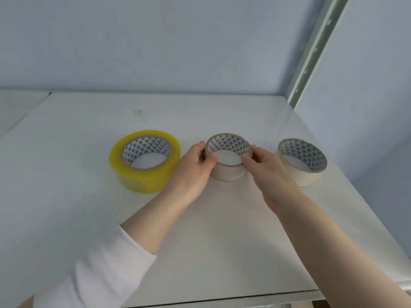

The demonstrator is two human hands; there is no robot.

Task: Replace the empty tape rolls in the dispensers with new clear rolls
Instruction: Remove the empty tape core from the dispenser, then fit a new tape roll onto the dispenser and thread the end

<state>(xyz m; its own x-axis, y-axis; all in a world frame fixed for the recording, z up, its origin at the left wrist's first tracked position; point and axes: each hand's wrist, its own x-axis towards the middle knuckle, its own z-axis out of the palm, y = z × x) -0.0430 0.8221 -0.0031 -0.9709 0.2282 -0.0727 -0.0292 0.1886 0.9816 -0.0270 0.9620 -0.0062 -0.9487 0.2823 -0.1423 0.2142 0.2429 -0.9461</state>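
Observation:
Three rolls lie flat in a row on a white shelf (66, 152). On the left is a thick yellowish clear tape roll (144, 176) with a patterned core. In the middle sits a thin, nearly bare cardboard roll (229, 173). My left hand (195, 165) pinches its left rim, thumb inside the core. From the other side my right hand (264, 167) grips its right rim the same way. A second thin pale roll (309, 176) lies to the right, untouched. No dispenser is in view.
A pale blue wall stands behind the shelf. A perforated metal upright (311, 56) rises at the back right corner. The shelf's front edge (222, 298) runs along the bottom, and its right edge lies just past the right roll.

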